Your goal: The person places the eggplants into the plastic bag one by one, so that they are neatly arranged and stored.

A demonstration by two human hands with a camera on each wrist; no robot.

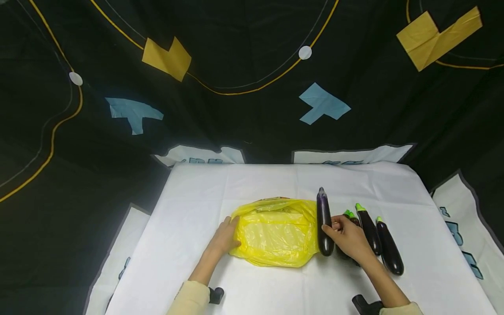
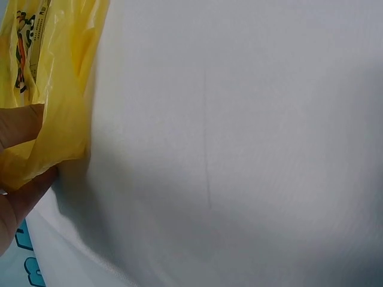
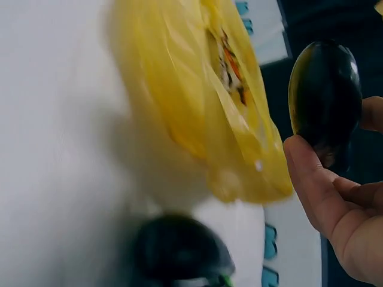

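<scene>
Left hand (image 1: 225,237) pinches the left edge of a yellow plastic bag (image 1: 275,236), with the bag's film between thumb and fingers. Right hand (image 1: 349,236) pinches a dark eggplant (image 1: 324,223) between thumb and fingers, holding it up off the table (image 1: 197,188) at the bag's right edge, stem end toward the far side. To the right of that hand, two more eggplants (image 1: 390,249) with green stem ends lie side by side on the white cloth. Other green tips show just beside the fingers, but the hand hides most of what lies there, so I cannot tell how many eggplants it covers. Behind the table hangs a black backdrop (image 1: 244,122) bearing blue tape (image 1: 323,104) and gold tape (image 1: 167,59)
</scene>
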